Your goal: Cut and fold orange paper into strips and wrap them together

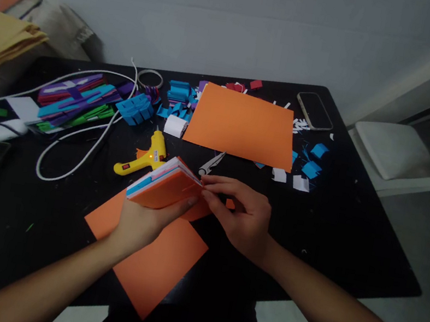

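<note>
My left hand (pixel 146 221) is wrapped round a thick folded paper stack (pixel 168 189) with an orange cover and white, blue and pink layers at its edge. The fingers of my right hand (pixel 243 213) pinch the right end of this stack. Below it, an orange sheet (pixel 159 262) lies flat near the table's front edge. A yellow glue gun (pixel 147 154) with a small orange light lies just behind my left hand. Scissors (pixel 211 164) rest beyond the fingertips of my right hand, their handles partly hidden.
Large orange sheets (pixel 244 124) lie at the back of the black table (pixel 332 226). Coloured strips (pixel 80 98) and a white cable (pixel 41 169) are at the left, a phone (pixel 314 111) at the back right. Blue scraps (pixel 311 170) lie on the right.
</note>
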Motion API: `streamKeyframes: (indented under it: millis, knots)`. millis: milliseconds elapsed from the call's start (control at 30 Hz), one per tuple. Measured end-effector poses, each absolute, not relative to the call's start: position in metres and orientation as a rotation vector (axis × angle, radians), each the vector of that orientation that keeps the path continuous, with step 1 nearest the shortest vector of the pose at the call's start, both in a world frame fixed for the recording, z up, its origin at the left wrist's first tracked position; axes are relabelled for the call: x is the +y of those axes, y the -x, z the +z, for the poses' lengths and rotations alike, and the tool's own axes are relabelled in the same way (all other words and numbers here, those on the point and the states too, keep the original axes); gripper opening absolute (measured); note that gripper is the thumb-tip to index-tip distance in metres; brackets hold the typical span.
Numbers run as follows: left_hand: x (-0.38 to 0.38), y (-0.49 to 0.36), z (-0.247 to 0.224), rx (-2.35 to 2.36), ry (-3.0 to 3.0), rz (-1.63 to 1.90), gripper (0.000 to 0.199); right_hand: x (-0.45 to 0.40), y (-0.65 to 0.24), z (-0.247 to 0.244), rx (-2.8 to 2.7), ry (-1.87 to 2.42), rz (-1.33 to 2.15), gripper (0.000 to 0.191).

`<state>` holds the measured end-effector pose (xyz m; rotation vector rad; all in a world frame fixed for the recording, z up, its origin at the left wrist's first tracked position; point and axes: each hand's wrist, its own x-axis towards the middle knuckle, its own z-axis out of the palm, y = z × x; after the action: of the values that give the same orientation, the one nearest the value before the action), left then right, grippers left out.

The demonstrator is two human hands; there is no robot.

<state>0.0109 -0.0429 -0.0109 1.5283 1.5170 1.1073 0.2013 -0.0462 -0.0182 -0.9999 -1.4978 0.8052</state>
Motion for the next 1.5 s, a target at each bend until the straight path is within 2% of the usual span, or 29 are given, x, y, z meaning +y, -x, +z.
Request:
streamKeyframes:
  millis: [933, 1400, 1500]
  knots:
    - [-0.0392, -0.0098, -0.0091, 1.483, -1.389, 1.141, 0.036, -0.0443, -0.2022, -0.0198, -1.513, 1.072, 0.859, 0.009]
    - [-0.0382, -0.0087, -0.0098, 1.447, -1.365, 1.117, 0.034, -0.0426, -0.2032, -0.0229, -1.496, 1.010, 0.894, 0.010]
    - [-0.0380, -0.0084, -0.0111, 1.405, -1.331, 1.108, 0.033, -0.0426, -0.2038, -0.0225, -1.498, 0.980, 0.924, 0.015]
